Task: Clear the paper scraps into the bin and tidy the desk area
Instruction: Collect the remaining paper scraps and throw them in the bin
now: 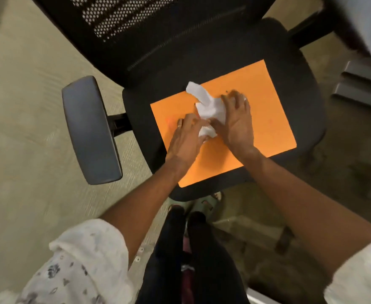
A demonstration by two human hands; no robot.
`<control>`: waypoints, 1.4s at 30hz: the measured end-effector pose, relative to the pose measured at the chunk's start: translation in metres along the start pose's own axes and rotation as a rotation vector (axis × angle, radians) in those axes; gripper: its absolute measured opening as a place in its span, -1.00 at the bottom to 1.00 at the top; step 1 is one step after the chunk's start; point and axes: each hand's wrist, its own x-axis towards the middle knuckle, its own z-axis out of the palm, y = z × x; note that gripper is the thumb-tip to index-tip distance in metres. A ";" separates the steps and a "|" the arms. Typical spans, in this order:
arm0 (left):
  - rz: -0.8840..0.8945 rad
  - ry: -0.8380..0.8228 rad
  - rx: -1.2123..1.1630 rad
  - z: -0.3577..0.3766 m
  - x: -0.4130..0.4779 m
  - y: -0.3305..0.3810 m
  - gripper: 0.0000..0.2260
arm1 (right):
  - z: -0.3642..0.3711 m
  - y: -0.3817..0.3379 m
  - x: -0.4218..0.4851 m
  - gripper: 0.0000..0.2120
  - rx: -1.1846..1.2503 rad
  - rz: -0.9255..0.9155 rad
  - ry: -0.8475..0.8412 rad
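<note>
Crumpled white paper scraps lie bunched on an orange sheet that rests on the seat of a black office chair. My left hand, with a ring on one finger, presses in on the lower left of the bunch. From the right, my right hand cups the scraps, its fingers partly over them. Both hands squeeze the paper together between them. No bin is in view.
The chair's mesh back is at the top and its left armrest juts out over the beige floor. A white box or furniture corner and grey steps stand at the right. My legs and sandalled feet are below the seat.
</note>
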 end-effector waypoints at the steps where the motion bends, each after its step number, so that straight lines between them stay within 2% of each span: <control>1: 0.013 0.023 -0.055 0.001 -0.001 -0.005 -0.73 | 0.003 -0.002 -0.007 -0.50 0.032 -0.034 0.048; 3: 0.046 0.043 -0.142 -0.002 -0.006 -0.013 -0.89 | 0.003 -0.003 -0.023 -0.68 0.074 -0.068 0.107; 5: 0.089 0.024 -0.169 -0.010 -0.007 -0.017 -0.95 | 0.001 -0.002 -0.035 -0.74 0.095 -0.057 0.093; 10: 0.303 -0.001 0.116 -0.051 0.016 -0.014 -0.88 | -0.011 0.006 -0.041 -0.79 0.123 -0.069 0.062; 13: 0.346 -0.141 0.166 -0.067 0.055 -0.009 -0.91 | -0.016 0.015 -0.041 -0.84 0.105 -0.109 0.071; 17: 0.238 -0.410 0.080 -0.064 0.100 -0.008 -0.87 | -0.033 0.030 -0.035 -0.83 0.229 -0.035 0.148; 19: 0.202 -0.364 0.054 -0.055 0.105 -0.009 -0.85 | -0.049 0.039 -0.025 -0.83 0.355 0.072 0.188; 22: 0.178 -0.134 -0.032 -0.045 0.090 -0.010 -0.88 | -0.071 0.057 -0.013 -0.85 0.528 0.289 0.215; 27: 0.084 0.084 -0.125 -0.026 0.059 -0.007 -0.89 | -0.092 0.089 -0.011 -0.87 0.750 0.494 0.290; 29: 0.076 0.058 -0.228 -0.017 0.050 0.005 -0.89 | -0.092 0.100 -0.016 -0.86 0.780 0.538 0.300; 31: 0.144 -0.045 -0.301 -0.009 0.042 0.021 -0.83 | -0.089 0.107 -0.024 -0.83 0.795 0.584 0.313; 34: 0.246 -0.225 -0.265 0.006 0.033 0.049 -0.55 | -0.082 0.111 -0.035 -0.81 0.806 0.618 0.337; 36: 0.293 -0.253 -0.218 0.021 0.032 0.060 -0.45 | -0.078 0.108 -0.041 -0.82 0.815 0.612 0.352; 38: 0.276 -0.232 -0.245 0.033 0.036 0.064 -0.48 | -0.073 0.107 -0.044 -0.83 0.831 0.608 0.360; 42: 0.277 -0.075 -0.255 0.043 0.046 0.060 -0.72 | -0.072 0.108 -0.048 -0.81 0.854 0.602 0.371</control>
